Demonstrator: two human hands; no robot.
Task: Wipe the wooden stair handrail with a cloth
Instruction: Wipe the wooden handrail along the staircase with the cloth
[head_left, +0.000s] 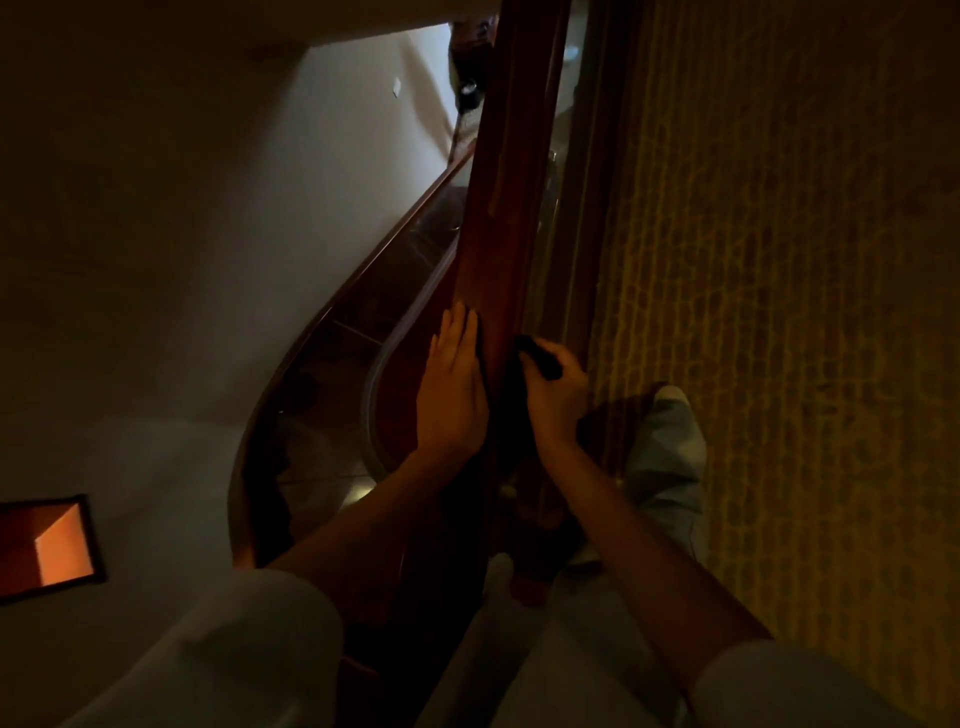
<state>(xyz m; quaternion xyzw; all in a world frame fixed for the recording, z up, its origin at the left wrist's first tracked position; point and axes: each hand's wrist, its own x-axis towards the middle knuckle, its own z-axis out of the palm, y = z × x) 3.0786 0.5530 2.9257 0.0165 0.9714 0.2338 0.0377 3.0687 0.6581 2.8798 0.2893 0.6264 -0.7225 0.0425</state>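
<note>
handrail (511, 208); left hand (453, 384) flat on it, fingers together; right hand (555, 397) fingers curl round, seemingly, dark cloth (541, 359)

Pale short sleeves, left sleeve (249, 649) at lower left and right sleeve (810, 686) at lower right of the frame, leave both forearms bare to the left hand (454, 384) and right hand (553, 400); a light grey trouser leg (665, 467) ends in a pale-covered foot (670, 396).
</note>
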